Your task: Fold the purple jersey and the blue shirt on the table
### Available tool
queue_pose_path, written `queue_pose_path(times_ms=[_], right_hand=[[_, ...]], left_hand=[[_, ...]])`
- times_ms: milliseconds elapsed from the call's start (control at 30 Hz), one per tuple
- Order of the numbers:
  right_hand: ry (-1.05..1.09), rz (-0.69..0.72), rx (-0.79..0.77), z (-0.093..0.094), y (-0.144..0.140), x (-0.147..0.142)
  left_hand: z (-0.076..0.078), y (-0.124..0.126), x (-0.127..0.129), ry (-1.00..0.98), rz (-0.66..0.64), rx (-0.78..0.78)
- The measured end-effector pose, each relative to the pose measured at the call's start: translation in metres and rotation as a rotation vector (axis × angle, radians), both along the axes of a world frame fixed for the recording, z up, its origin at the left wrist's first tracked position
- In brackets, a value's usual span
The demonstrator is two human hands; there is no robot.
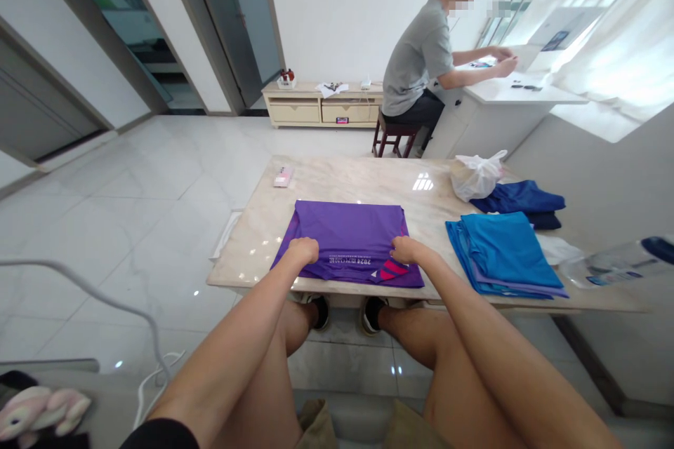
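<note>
Shirt [347, 228], purple and printed, lies folded on the marbled table [363, 181]; my left hand [304, 250] and right hand [404, 250] each pinch its fabric.

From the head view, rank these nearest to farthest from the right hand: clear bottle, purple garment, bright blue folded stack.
1. Purple garment: touching the right hand, lying mostly to its left.
2. Bright blue folded stack: to the hand's right.
3. Clear bottle: past the stack, far right.
</note>
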State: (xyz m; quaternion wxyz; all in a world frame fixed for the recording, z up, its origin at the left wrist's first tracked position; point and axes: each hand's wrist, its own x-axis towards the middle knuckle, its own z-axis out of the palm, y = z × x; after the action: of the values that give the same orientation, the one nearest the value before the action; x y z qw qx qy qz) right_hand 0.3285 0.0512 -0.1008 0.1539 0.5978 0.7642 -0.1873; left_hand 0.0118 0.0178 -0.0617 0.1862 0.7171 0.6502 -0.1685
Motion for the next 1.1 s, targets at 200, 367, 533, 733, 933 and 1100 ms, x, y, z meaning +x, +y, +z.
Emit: queue_pose_path(times_ms=[200,367,533,733,933,1100], right_hand=[[-0.037,-0.19,0.105,0.015,0.003,0.023],[0.018,-0.241,0.167,0.021,0.001,0.021],[0.034,-0.247,0.175,0.027,-0.002,0.012],[0.055,-0.263,0.185,0.03,-0.002,0.015],[0.058,-0.267,0.173,0.029,-0.002,0.016],[0.074,-0.258,0.165,0.027,0.0,0.016]], left_hand=[[0.04,-0.007,0.044,-0.017,-0.038,0.158],[0.062,-0.005,0.091,-0.175,-0.126,0.284],[0.074,-0.009,0.127,-0.211,-0.209,0.307],[0.084,-0.014,0.144,-0.211,-0.25,0.283],[0.085,-0.015,0.142,-0.19,-0.242,0.279],[0.088,-0.018,0.139,-0.177,-0.225,0.299]])
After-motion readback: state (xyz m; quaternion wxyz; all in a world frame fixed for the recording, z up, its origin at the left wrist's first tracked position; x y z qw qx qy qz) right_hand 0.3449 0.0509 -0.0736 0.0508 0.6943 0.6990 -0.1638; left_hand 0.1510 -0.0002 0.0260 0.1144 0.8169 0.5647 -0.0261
